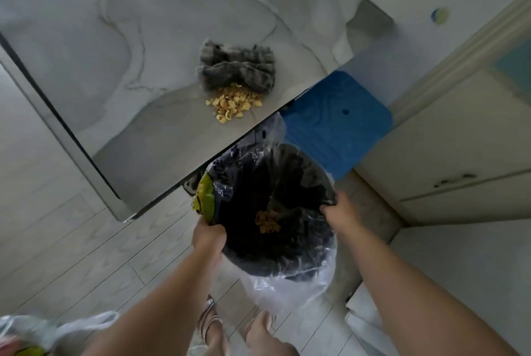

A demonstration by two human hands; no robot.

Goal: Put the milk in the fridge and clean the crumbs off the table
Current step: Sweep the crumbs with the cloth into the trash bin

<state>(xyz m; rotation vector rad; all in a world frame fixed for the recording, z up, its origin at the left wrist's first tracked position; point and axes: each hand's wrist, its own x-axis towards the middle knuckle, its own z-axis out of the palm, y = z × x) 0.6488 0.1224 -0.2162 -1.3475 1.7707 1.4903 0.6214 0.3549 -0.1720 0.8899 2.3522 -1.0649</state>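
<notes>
A pile of yellow crumbs (pixel 234 104) lies near the front edge of the grey marble table (pixel 115 68), touching a crumpled grey cloth (pixel 237 68) just behind it. Below the table edge I hold a black bin lined with a clear plastic bag (pixel 275 212). My left hand (pixel 208 236) grips its near-left rim. On the right rim, my right hand (pixel 340 210) pinches the bag. Some crumbs (pixel 267 220) lie at the bottom of the bin. No milk is in view.
A blue plastic stool (pixel 336 123) stands under the table's right corner, behind the bin. White cabinets (pixel 459 140) line the right side. A plastic bag (pixel 37 332) lies on the tiled floor at the lower left. My feet are below the bin.
</notes>
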